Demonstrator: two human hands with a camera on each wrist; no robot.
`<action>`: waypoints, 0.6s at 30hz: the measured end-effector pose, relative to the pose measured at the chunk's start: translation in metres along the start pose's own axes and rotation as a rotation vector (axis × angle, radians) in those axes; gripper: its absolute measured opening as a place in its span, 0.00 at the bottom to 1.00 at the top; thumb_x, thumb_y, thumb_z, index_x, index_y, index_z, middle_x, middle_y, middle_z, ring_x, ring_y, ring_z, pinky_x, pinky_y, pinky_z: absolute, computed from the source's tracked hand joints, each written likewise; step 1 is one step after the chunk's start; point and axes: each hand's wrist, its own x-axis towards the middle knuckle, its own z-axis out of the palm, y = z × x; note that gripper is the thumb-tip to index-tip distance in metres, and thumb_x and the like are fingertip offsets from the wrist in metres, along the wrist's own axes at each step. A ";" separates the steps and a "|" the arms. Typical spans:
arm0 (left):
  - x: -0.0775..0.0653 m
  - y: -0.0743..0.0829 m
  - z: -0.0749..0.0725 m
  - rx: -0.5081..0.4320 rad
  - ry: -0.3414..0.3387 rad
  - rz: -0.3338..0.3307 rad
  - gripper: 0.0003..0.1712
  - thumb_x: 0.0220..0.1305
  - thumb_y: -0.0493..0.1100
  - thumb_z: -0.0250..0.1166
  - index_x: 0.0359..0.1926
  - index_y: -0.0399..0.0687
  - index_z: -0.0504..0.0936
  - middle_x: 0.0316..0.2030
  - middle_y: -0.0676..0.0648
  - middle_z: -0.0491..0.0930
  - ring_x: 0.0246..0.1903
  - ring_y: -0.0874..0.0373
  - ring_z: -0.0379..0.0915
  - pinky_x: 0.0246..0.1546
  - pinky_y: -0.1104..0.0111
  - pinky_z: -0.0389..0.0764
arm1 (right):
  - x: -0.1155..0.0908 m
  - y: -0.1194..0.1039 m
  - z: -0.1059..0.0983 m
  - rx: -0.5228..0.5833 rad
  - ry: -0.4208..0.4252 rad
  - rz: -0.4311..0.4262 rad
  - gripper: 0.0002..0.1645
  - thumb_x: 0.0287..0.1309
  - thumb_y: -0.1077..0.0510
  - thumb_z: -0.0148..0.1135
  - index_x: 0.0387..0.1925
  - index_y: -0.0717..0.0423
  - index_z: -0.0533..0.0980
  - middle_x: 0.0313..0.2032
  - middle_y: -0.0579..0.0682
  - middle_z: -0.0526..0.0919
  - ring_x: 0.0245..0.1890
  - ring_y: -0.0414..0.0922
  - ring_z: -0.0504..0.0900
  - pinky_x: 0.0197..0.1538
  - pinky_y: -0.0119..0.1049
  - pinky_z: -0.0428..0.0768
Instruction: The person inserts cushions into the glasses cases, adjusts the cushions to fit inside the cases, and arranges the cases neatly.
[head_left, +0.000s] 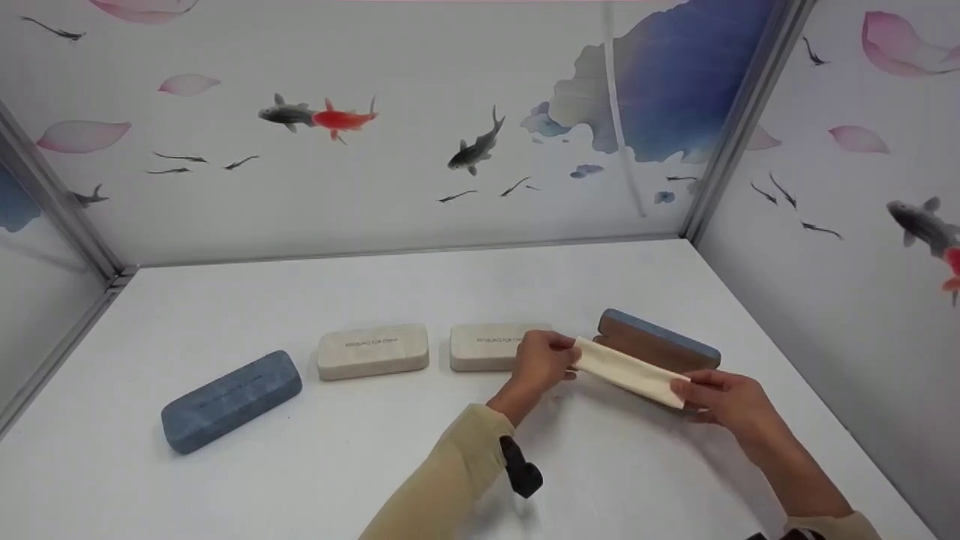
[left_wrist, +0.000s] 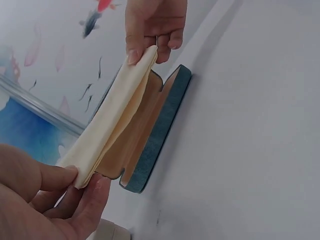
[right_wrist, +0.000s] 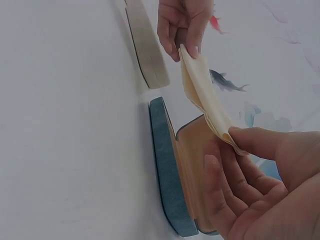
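A folded cream cloth (head_left: 630,371) is stretched lengthwise between the two hands. The left hand (head_left: 541,365) pinches one end between thumb and fingers, and the right hand (head_left: 726,401) pinches the other. Several folded layers show along the cloth's lower edge in the left wrist view. Behind and below it stands an open blue glasses case (left_wrist: 159,137) with a tan-brown lining. In the head view the cloth hides the near part of this case. The left hand overlaps the right end of a closed cream glasses case (head_left: 484,352).
Another closed cream glasses case (head_left: 373,352) lies to the left. Farther left, a closed blue glasses case (head_left: 232,401) sits at an angle on the white table (head_left: 315,480). Printed walls with metal corner posts (head_left: 750,112) enclose the table's back and sides.
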 end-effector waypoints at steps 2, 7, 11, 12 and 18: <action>0.003 0.004 0.001 -0.003 0.017 -0.011 0.09 0.65 0.31 0.65 0.46 0.33 0.85 0.36 0.42 0.86 0.30 0.57 0.86 0.33 0.70 0.87 | 0.000 0.000 0.000 0.054 0.020 0.020 0.25 0.60 0.46 0.70 0.51 0.59 0.79 0.35 0.39 0.82 0.36 0.34 0.82 0.44 0.30 0.86; 0.008 0.007 0.002 0.026 0.050 -0.010 0.09 0.64 0.32 0.67 0.45 0.35 0.86 0.33 0.43 0.87 0.26 0.61 0.83 0.30 0.72 0.86 | 0.001 0.002 0.003 0.162 0.058 0.043 0.27 0.60 0.47 0.71 0.53 0.59 0.77 0.38 0.39 0.81 0.37 0.34 0.82 0.44 0.29 0.85; 0.012 0.003 0.004 0.043 0.071 0.019 0.07 0.63 0.31 0.67 0.42 0.34 0.87 0.33 0.43 0.87 0.25 0.61 0.82 0.29 0.72 0.85 | 0.001 0.005 0.006 0.183 0.071 0.072 0.32 0.60 0.47 0.71 0.59 0.62 0.74 0.40 0.41 0.80 0.37 0.35 0.82 0.44 0.28 0.85; 0.013 0.001 0.005 0.043 0.080 0.029 0.07 0.63 0.31 0.67 0.42 0.34 0.87 0.33 0.43 0.87 0.25 0.61 0.82 0.28 0.72 0.85 | 0.002 0.006 0.006 0.183 0.072 0.080 0.34 0.61 0.48 0.70 0.61 0.63 0.73 0.41 0.42 0.80 0.37 0.35 0.82 0.44 0.28 0.85; 0.018 -0.005 0.012 0.033 0.127 0.069 0.04 0.62 0.32 0.69 0.38 0.36 0.88 0.30 0.44 0.88 0.24 0.60 0.83 0.25 0.73 0.84 | 0.004 0.009 0.005 0.168 0.109 0.092 0.39 0.61 0.46 0.69 0.65 0.64 0.70 0.40 0.41 0.80 0.37 0.34 0.82 0.44 0.27 0.85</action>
